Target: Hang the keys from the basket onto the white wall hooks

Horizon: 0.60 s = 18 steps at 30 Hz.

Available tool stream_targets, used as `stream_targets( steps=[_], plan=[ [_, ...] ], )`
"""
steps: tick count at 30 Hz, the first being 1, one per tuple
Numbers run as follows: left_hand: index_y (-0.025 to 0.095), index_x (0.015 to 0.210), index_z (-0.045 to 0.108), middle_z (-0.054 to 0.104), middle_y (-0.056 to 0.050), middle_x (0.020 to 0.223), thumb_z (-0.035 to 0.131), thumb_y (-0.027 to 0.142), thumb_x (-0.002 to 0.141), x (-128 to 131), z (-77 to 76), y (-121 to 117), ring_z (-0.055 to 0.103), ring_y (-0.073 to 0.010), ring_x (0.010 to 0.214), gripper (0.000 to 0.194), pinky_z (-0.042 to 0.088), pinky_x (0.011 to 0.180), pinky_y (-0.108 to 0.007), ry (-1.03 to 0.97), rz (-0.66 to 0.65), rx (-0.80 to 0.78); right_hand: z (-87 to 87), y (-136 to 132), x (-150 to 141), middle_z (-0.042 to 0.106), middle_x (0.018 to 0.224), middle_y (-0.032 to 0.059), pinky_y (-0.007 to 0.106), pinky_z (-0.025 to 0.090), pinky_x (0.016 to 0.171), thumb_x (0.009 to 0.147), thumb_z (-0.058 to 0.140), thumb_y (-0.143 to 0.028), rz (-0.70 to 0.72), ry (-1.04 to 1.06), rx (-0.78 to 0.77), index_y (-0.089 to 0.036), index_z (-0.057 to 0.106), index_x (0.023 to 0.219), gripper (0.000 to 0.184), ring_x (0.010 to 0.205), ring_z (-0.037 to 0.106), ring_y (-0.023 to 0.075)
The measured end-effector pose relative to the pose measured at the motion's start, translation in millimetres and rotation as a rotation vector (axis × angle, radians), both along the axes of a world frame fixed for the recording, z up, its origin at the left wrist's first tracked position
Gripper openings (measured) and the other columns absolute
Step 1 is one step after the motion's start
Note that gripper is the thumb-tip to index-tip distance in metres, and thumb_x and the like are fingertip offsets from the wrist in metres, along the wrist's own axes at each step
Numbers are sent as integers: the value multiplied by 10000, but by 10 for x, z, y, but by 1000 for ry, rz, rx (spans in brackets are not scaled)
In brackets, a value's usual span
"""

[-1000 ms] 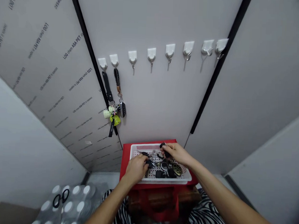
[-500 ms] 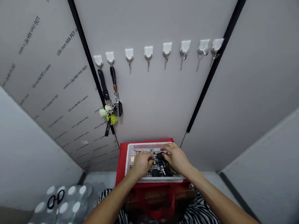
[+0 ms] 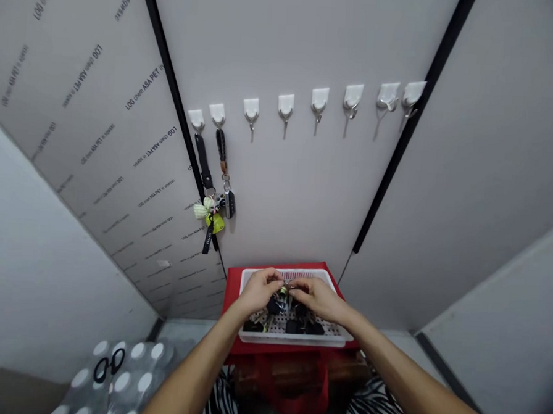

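My left hand (image 3: 262, 288) and my right hand (image 3: 318, 299) meet over a white plastic basket (image 3: 292, 339), each with fingers pinched together. Between the fingertips is a bunch of keys (image 3: 283, 291), with metal and brass-coloured parts and a black fob (image 3: 274, 306) hanging below. Fingers hide much of the ring. More keys with black heads (image 3: 300, 327) lie on the perforated bottom of the basket, and another black key (image 3: 254, 326) rests at its near left corner.
The basket stands on a red box (image 3: 233, 291). On the wall ahead is a row of several white hooks (image 3: 286, 105); a key strap (image 3: 203, 163) and a braided key strap (image 3: 221, 148) hang from the two leftmost. Scissors (image 3: 109, 365) lie on packed bottles (image 3: 121, 381) at lower left.
Both hands have come together and now hold keys raised above the basket. My right hand has moved left from the black keys. The view has shifted slightly.
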<state>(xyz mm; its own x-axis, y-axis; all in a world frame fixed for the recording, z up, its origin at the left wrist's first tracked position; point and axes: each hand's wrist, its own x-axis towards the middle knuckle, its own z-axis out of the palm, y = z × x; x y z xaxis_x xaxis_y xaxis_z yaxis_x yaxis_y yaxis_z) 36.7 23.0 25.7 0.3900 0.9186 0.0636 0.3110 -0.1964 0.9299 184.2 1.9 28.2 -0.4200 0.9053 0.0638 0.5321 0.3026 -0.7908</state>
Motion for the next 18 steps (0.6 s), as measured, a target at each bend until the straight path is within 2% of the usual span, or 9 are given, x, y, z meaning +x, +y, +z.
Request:
stream_targets(
  steps=[5,8,15,18],
  plan=[
    [135,629,471,422,41,541,412,183,618,-64,196,-33,378,-60,531,77,313,514,-160,19,-46,34,18,-4,2,460,558,-42,181,298,469,595,504,-251,118,186,-232,-134,511,756,199,501,388,61],
    [135,633,471,421,39,545,408,206,628,-128,293,-40,375,-61,531,95,310,513,-162,29,-40,80,34,-17,2,485,600,-32,193,330,522,576,532,-272,119,283,-312,-132,510,747,222,544,421,67],
    [142,633,452,418,43,538,407,235,632,-275,439,-4,378,-62,522,103,316,518,-169,-5,30,125,279,-1,-19,544,686,8,230,352,607,569,539,-338,-22,389,-311,-131,527,800,310,617,467,93],
    [144,634,452,427,39,548,406,242,636,-300,516,-1,386,-67,537,108,322,529,-172,-10,28,161,363,4,-78,542,697,8,220,337,601,592,521,-350,39,441,-369,-130,532,817,314,611,454,83]
  ],
)
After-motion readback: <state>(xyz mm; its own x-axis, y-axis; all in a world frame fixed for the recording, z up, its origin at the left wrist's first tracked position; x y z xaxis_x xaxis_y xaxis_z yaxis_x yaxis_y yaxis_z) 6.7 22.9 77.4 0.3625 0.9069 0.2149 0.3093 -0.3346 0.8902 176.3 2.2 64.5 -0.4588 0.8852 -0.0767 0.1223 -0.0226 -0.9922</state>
